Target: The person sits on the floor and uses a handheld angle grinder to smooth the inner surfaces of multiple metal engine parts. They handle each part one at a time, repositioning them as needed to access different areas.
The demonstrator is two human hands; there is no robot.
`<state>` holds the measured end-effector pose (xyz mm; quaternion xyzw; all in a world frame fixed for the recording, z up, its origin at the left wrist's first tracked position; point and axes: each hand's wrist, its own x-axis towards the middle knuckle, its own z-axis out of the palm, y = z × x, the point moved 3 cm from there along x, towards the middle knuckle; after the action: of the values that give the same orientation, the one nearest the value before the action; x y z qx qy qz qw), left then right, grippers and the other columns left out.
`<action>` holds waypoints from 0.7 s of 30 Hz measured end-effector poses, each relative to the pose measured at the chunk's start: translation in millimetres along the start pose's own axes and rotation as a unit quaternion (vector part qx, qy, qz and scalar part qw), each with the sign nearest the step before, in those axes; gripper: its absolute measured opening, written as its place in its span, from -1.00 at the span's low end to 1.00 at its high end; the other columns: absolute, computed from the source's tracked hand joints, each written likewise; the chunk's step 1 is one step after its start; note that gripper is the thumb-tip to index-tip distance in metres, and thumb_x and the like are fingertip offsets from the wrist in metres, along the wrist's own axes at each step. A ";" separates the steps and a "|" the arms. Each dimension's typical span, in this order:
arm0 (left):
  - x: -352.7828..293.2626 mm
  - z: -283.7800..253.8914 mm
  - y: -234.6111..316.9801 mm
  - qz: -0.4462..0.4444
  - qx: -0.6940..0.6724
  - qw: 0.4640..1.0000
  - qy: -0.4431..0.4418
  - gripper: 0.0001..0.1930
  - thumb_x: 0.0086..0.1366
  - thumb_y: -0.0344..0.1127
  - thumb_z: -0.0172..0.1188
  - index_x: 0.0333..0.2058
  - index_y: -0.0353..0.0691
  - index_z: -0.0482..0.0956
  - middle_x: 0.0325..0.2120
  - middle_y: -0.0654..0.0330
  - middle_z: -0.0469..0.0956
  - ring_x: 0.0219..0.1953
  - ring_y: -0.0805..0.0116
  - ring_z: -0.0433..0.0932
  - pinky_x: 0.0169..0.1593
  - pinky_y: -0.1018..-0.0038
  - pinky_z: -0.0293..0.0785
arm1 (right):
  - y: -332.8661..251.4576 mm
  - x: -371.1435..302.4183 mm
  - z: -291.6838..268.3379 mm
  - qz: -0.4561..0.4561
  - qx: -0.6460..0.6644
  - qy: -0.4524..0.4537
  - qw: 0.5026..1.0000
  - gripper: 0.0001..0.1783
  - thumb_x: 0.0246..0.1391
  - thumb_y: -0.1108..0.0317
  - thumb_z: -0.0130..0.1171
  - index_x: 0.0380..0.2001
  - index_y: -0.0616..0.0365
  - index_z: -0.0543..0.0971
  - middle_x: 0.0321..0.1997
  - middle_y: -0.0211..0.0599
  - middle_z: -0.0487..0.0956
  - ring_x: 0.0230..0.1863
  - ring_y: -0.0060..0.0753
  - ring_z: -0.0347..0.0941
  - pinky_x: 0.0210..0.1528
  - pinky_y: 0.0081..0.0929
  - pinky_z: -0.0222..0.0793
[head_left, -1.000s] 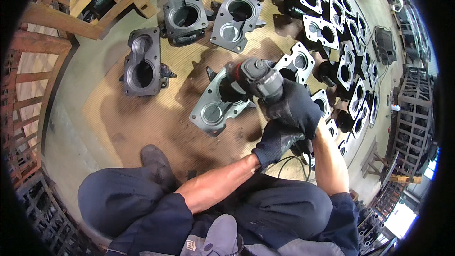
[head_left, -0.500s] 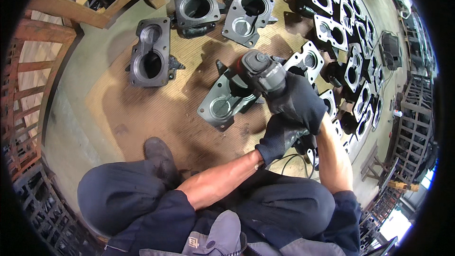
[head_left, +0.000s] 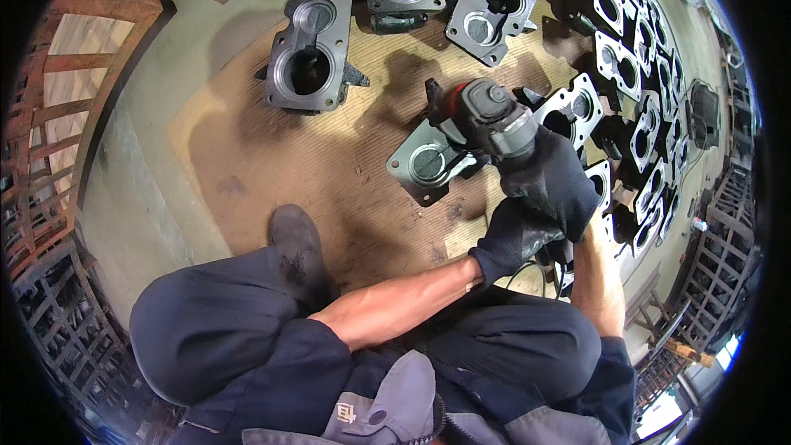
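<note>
Both my hands wear dark knit gloves and are closed around an angle grinder (head_left: 493, 115) with a dark grey head and a red edge near its disc. My right hand (head_left: 556, 185) grips the body just behind the head. Lower down and partly behind it, my left hand (head_left: 515, 239) wraps around the rear of the tool. Beneath the grinder head lies a grey metal casting (head_left: 424, 163) with round bores and a flat machined face. The grinder covers this casting's far part, so I cannot tell whether the disc touches it.
Similar castings stand beyond, one at the left (head_left: 309, 53) and others at the back (head_left: 492, 12). Several more crowd the right side (head_left: 618, 66). Ribbed cardboard (head_left: 247, 148) covers the floor. My boot (head_left: 298, 243) rests on it. A reddish slatted crate (head_left: 78, 62) borders the left.
The view has shifted, so the castings appear farther right and higher. My hands still grip the grinder over the same casting, with little visible change between them.
</note>
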<state>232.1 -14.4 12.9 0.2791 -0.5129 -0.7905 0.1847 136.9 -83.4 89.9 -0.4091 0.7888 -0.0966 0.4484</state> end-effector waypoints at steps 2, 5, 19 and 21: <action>-3.0 2.3 7.4 -0.039 0.000 0.999 -0.017 -0.61 0.21 -0.36 0.39 -0.02 -0.35 0.55 -0.17 0.09 0.65 -0.02 0.31 0.58 0.06 0.36 0.49 | 1.5 -3.0 1.1 0.005 0.004 -0.006 1.000 -0.37 -0.35 0.26 0.45 -0.09 0.26 0.60 -0.28 0.04 0.70 -0.18 0.02 0.67 -0.07 -0.30 0.55; -22.1 14.3 -15.9 0.045 -0.050 0.993 0.093 -0.69 0.16 -0.22 0.43 -0.22 -0.31 0.67 -0.32 0.10 0.70 -0.17 0.26 0.68 -0.07 0.34 0.55 | 1.2 -9.5 12.4 -0.024 -0.019 -0.020 0.999 -0.37 -0.35 0.25 0.46 -0.10 0.28 0.60 -0.29 0.07 0.69 -0.20 0.02 0.67 -0.10 -0.30 0.55; -51.6 34.5 -40.3 0.035 -0.012 0.999 0.012 -0.56 0.27 -0.18 0.33 0.04 -0.27 0.54 -0.07 0.02 0.61 0.04 0.13 0.56 0.08 0.31 0.44 | 2.2 -42.4 23.5 -0.027 -0.105 -0.009 0.994 -0.40 -0.34 0.17 0.45 -0.13 0.17 0.60 -0.28 0.10 0.67 -0.15 0.16 0.63 -0.07 -0.18 0.55; -64.7 36.4 -40.7 0.029 0.087 0.996 0.011 -0.55 0.30 -0.17 0.29 0.08 -0.27 0.51 -0.02 0.01 0.57 0.08 0.13 0.51 0.14 0.30 0.38 | -9.1 -50.6 26.3 -0.015 -0.133 -0.078 0.988 -0.43 -0.32 0.18 0.43 -0.15 0.18 0.59 -0.32 0.09 0.67 -0.16 0.17 0.62 -0.10 -0.17 0.55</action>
<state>259.1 65.3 3.6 0.2876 -0.5857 -0.7340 0.1885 175.9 -46.6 111.2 -0.4830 0.7512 0.0343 0.4486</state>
